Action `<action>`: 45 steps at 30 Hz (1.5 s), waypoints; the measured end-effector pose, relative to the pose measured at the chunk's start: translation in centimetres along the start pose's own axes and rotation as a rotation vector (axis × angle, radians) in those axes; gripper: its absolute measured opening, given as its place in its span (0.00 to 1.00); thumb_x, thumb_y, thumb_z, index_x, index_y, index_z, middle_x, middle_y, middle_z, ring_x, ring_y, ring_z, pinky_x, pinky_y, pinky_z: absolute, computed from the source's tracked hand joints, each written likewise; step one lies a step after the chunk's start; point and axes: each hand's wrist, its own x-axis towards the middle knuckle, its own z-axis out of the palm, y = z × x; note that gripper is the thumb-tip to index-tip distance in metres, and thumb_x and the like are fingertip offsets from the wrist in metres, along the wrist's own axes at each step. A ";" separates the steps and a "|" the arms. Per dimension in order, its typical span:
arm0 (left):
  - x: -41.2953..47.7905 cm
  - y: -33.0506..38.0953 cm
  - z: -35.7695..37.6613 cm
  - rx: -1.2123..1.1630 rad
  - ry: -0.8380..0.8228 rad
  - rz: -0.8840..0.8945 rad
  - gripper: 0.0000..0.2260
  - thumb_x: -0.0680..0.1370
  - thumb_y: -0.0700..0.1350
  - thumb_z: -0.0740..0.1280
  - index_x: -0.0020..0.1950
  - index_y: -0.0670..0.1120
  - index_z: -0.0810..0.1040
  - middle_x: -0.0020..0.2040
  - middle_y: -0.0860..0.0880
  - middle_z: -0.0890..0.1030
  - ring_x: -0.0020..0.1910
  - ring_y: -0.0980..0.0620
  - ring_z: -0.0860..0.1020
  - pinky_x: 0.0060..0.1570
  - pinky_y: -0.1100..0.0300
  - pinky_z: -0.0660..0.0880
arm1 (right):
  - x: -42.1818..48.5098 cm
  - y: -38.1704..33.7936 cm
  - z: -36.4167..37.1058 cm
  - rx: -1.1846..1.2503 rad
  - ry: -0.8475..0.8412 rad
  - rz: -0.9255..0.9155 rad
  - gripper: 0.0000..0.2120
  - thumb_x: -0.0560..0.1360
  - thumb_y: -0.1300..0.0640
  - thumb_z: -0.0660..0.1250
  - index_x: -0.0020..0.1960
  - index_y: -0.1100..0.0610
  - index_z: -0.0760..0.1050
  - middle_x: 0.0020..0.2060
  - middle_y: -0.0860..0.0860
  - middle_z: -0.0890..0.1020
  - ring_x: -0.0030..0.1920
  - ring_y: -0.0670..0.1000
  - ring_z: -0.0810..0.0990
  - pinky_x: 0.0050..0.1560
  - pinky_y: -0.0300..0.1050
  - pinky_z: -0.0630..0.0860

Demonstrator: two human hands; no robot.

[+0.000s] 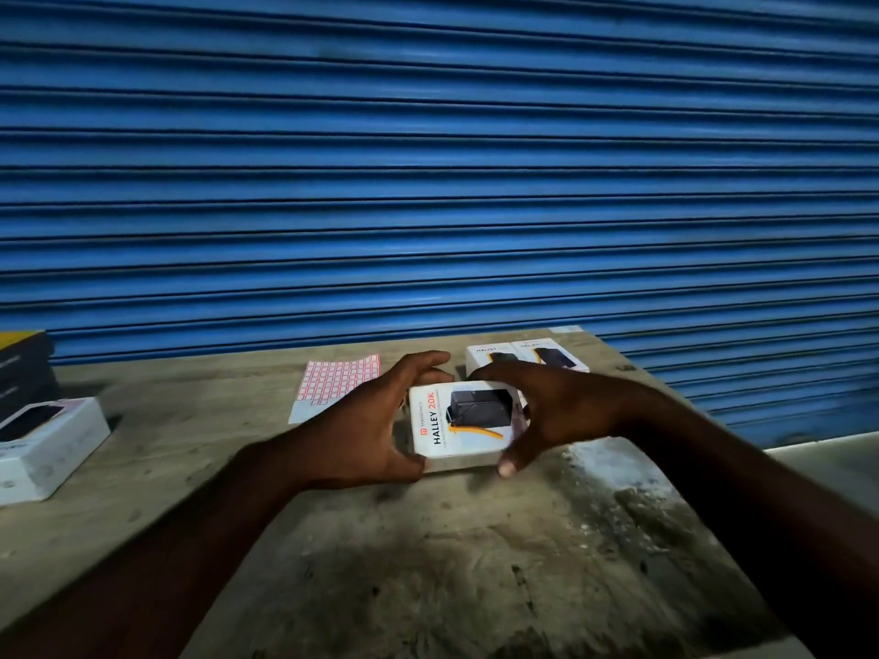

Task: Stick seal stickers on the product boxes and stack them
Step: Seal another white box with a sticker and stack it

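A white product box (463,423) printed "HALLEY 20K" lies face up at the middle of the wooden table (428,563). My left hand (366,425) grips its left side and my right hand (556,411) grips its right side, thumb at the near corner. Just behind and left of the box lies a sheet of red-outlined seal stickers (335,382), partly hidden by my left hand. Two more white boxes of the same kind (528,356) lie side by side at the table's far edge, behind my right hand.
A white box (45,444) with a dark picture sits at the left edge of the table. Dark boxes with a yellow top (24,363) are stacked behind it. A blue rolling shutter (428,159) closes off the space behind the table. The table's right edge runs diagonally.
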 end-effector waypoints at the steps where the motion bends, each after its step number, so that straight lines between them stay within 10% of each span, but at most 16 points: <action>1: 0.2 -0.1 0.0 -0.006 -0.006 0.004 0.46 0.66 0.36 0.78 0.78 0.54 0.57 0.71 0.59 0.71 0.70 0.65 0.70 0.69 0.65 0.68 | -0.1 0.0 0.5 -0.102 0.026 -0.012 0.47 0.59 0.46 0.84 0.72 0.51 0.66 0.61 0.49 0.73 0.59 0.47 0.73 0.58 0.40 0.72; 7: 1.7 -1.1 1.9 -0.058 0.456 -0.022 0.32 0.70 0.41 0.79 0.70 0.53 0.69 0.69 0.54 0.72 0.68 0.58 0.73 0.64 0.53 0.76 | 0.1 1.1 2.1 -0.008 0.558 0.099 0.32 0.59 0.42 0.82 0.54 0.55 0.73 0.47 0.49 0.78 0.48 0.52 0.78 0.40 0.40 0.71; 10: 2.5 -0.1 4.5 -0.138 0.644 -0.069 0.24 0.72 0.40 0.77 0.62 0.55 0.72 0.64 0.54 0.74 0.59 0.56 0.78 0.52 0.57 0.81 | 0.4 0.9 1.6 0.227 0.670 0.318 0.34 0.60 0.39 0.80 0.54 0.56 0.70 0.50 0.51 0.79 0.50 0.52 0.79 0.47 0.49 0.76; 16: 4.5 1.4 7.1 -0.014 0.554 -0.016 0.31 0.69 0.46 0.80 0.69 0.50 0.73 0.63 0.53 0.72 0.60 0.56 0.77 0.59 0.57 0.77 | 1.3 0.6 1.4 0.373 0.505 0.435 0.45 0.59 0.28 0.74 0.64 0.57 0.73 0.57 0.52 0.79 0.58 0.53 0.78 0.53 0.49 0.77; 20: 7.1 1.0 5.9 -0.093 0.507 -0.142 0.33 0.67 0.46 0.81 0.70 0.47 0.73 0.64 0.49 0.76 0.58 0.51 0.79 0.58 0.54 0.79 | 1.5 1.3 -0.8 0.592 0.454 0.359 0.24 0.73 0.37 0.69 0.49 0.59 0.81 0.50 0.59 0.84 0.46 0.56 0.83 0.45 0.50 0.78; 22: 8.5 0.6 5.0 -0.136 0.485 -0.190 0.29 0.69 0.43 0.80 0.69 0.46 0.75 0.63 0.49 0.79 0.56 0.53 0.81 0.56 0.57 0.79 | 2.2 2.2 -1.9 0.643 0.484 0.383 0.24 0.76 0.42 0.69 0.54 0.65 0.80 0.52 0.62 0.84 0.51 0.61 0.83 0.55 0.59 0.78; 27: 12.0 -1.0 4.5 -0.167 0.486 -0.238 0.22 0.73 0.42 0.76 0.66 0.45 0.77 0.60 0.49 0.83 0.52 0.52 0.83 0.56 0.56 0.79 | 5.2 4.7 -3.7 0.728 0.519 0.444 0.19 0.75 0.51 0.72 0.56 0.65 0.78 0.53 0.63 0.83 0.41 0.55 0.80 0.32 0.44 0.69; 34: 15.1 -2.7 5.3 -0.152 0.513 -0.323 0.22 0.71 0.44 0.78 0.63 0.45 0.78 0.57 0.48 0.83 0.51 0.49 0.84 0.57 0.54 0.78 | 7.5 7.6 -3.9 0.627 0.531 0.420 0.18 0.75 0.49 0.71 0.55 0.63 0.81 0.51 0.61 0.84 0.44 0.52 0.80 0.32 0.39 0.67; 45: 15.9 -2.6 6.9 -0.178 0.550 -0.291 0.25 0.71 0.41 0.78 0.66 0.40 0.76 0.58 0.45 0.82 0.45 0.53 0.81 0.50 0.60 0.78 | 8.8 11.3 -3.1 0.704 0.590 0.331 0.15 0.75 0.53 0.73 0.51 0.65 0.83 0.47 0.62 0.85 0.48 0.59 0.85 0.54 0.57 0.81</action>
